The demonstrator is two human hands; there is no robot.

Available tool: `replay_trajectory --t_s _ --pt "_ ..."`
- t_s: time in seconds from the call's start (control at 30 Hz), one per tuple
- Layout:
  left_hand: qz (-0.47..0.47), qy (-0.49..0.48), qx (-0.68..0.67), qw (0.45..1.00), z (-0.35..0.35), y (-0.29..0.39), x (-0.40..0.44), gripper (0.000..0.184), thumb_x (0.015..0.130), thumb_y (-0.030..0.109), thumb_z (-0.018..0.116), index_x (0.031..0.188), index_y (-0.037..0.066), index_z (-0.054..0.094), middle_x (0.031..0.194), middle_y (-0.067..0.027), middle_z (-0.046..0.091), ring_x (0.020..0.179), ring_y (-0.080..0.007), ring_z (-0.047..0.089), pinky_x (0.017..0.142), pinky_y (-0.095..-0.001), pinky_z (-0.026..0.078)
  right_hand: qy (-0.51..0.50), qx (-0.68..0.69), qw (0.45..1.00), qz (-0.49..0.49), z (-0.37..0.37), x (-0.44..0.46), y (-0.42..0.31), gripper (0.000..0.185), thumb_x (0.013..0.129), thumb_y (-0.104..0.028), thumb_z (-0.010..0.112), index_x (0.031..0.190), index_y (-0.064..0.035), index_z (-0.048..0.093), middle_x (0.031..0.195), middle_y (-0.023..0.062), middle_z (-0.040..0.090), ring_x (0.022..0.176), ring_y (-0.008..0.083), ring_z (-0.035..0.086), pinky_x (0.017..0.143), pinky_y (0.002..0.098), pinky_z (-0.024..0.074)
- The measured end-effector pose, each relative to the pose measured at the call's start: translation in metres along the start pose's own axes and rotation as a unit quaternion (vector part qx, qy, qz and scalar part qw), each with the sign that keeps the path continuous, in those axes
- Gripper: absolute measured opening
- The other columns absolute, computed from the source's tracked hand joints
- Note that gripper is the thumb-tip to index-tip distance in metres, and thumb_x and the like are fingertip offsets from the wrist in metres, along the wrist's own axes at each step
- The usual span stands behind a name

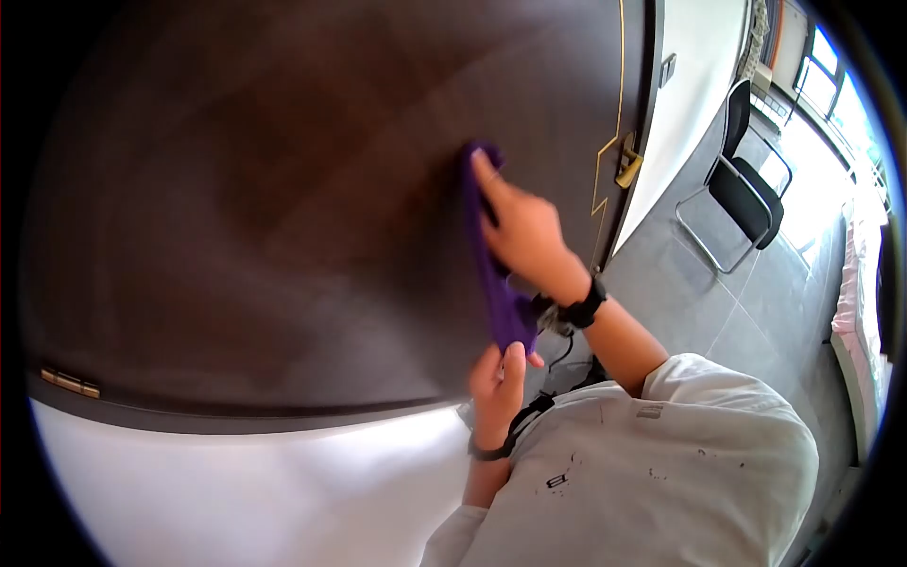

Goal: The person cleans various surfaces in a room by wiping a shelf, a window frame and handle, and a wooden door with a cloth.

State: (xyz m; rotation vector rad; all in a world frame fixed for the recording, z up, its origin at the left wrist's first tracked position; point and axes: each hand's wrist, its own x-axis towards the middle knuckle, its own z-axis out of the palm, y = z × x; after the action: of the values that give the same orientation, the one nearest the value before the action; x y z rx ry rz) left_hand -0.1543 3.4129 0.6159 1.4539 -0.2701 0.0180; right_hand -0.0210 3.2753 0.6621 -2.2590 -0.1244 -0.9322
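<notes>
A purple cloth (491,283) is stretched between my two hands in front of a dark brown door (283,208). My right hand (531,234), with a black watch at the wrist, holds the cloth's upper end against the door surface, its index finger extended along the fabric. Lower down, my left hand (499,383) pinches the bottom end of the cloth between thumb and fingers. A black band circles the left wrist. The door has a gold handle (627,165) to the right of my right hand and a thin gold inlay line.
A brass hinge (71,382) sits at the door's lower left edge. White wall with a switch (668,70) stands beyond the handle side. On the grey tiled floor is a black chair (746,194) with a metal frame. Pink fabric (858,274) lies at the far right, near windows.
</notes>
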Motion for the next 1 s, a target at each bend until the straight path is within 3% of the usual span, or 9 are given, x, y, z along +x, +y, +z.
replay_trajectory --t_s 0.17,0.23,0.33,0.43,0.53,0.73,0.8,0.97,1.0 --pt "-0.044 0.008 -0.002 0.999 0.006 0.002 0.007 0.018 0.096 0.012 0.053 0.085 -0.001 0.06 0.072 -0.004 0.065 0.061 -0.0045 0.047 0.057 -0.0202 0.037 -0.103 -0.117 0.98 0.123 -0.017 0.004 0.006 0.063 0.081 -0.015 0.058 0.142 -0.0123 0.041 0.081 0.0134 0.066 0.073 0.0353 0.064 0.062 0.0447 0.0505" --pt "-0.023 -0.032 -0.047 0.998 0.005 -0.004 0.002 0.019 0.096 0.012 0.054 0.083 -0.001 0.06 0.072 -0.0045 0.064 0.062 -0.0062 0.051 0.057 -0.0218 0.04 -0.171 -0.067 0.978 0.101 -0.003 -0.016 -0.002 0.073 0.074 -0.008 0.061 0.143 -0.0109 0.039 0.083 0.0171 0.066 0.071 0.0387 0.063 0.065 0.0473 0.0504" --pt "0.033 -0.075 -0.029 0.996 0.011 -0.004 0.001 0.02 0.095 0.011 0.053 0.081 -0.002 0.059 0.072 -0.0063 0.064 0.064 -0.0109 0.058 0.061 -0.0246 0.046 -0.103 0.138 0.982 -0.075 0.01 -0.03 -0.014 0.067 0.077 -0.006 0.06 0.141 -0.0183 0.044 0.081 0.0127 0.066 0.066 0.0353 0.063 0.061 0.0442 0.0507" --pt "0.021 -0.091 -0.008 0.996 0.014 -0.009 -0.005 0.02 0.095 0.01 0.052 0.082 -0.003 0.058 0.073 -0.0077 0.063 0.066 -0.0137 0.059 0.064 -0.0268 0.048 -0.145 0.104 0.98 -0.083 0.005 -0.021 -0.025 0.064 0.08 -0.007 0.059 0.141 -0.0217 0.045 0.078 0.0091 0.064 0.062 0.0316 0.062 0.056 0.041 0.05" --pt "0.006 -0.03 -0.068 0.997 0.018 -0.01 -0.003 0.021 0.098 0.013 0.051 0.086 -0.003 0.056 0.075 -0.0078 0.062 0.07 -0.0148 0.058 0.069 -0.028 0.047 -0.109 0.059 0.991 -0.056 -0.002 -0.011 -0.009 0.063 0.081 -0.009 0.059 0.141 -0.0196 0.044 0.076 0.0072 0.063 0.06 0.0294 0.061 0.054 0.039 0.0489" --pt "-0.063 -0.125 -0.052 0.989 0.039 -0.029 0.01 0.021 0.099 0.015 0.05 0.088 -0.002 0.056 0.075 -0.0044 0.06 0.07 -0.0104 0.055 0.068 -0.025 0.044 -0.126 0.013 0.991 0.049 0.003 -0.041 0.054 0.071 0.08 -0.008 0.059 0.147 -0.0183 0.036 0.08 0.013 0.066 0.066 0.034 0.064 0.059 0.0448 0.0499" --pt "-0.098 -0.119 -0.052 0.987 0.05 -0.032 0.019 0.021 0.099 0.015 0.05 0.088 -0.001 0.057 0.075 -0.0035 0.06 0.07 -0.0091 0.054 0.067 -0.0241 0.043 -0.228 -0.06 0.948 0.214 0.002 -0.044 0.066 0.076 0.079 -0.004 0.057 0.149 -0.0189 0.032 0.08 0.018 0.066 0.069 0.0371 0.064 0.065 0.0464 0.0499" --pt "-0.094 -0.153 -0.062 0.982 0.066 -0.028 0.023 0.019 0.1 0.015 0.051 0.088 0.001 0.057 0.075 -0.0014 0.059 0.069 -0.0069 0.053 0.064 -0.022 0.041 -0.185 0.06 0.967 0.164 -0.006 -0.047 0.072 0.072 0.082 -0.004 0.052 0.148 -0.0236 0.033 0.086 0.021 0.065 0.076 0.0394 0.064 0.07 0.044 0.0504" --pt "-0.118 -0.16 -0.027 0.98 0.066 -0.023 0.021 0.022 0.099 0.016 0.047 0.087 0.001 0.056 0.076 -0.0046 0.059 0.075 -0.0125 0.055 0.074 -0.0273 0.045 -0.15 0.108 0.975 0.124 -0.005 -0.046 0.068 0.071 0.082 -0.004 0.052 0.147 -0.0252 0.034 0.087 0.021 0.065 0.076 0.0389 0.064 0.07 0.0435 0.0501"
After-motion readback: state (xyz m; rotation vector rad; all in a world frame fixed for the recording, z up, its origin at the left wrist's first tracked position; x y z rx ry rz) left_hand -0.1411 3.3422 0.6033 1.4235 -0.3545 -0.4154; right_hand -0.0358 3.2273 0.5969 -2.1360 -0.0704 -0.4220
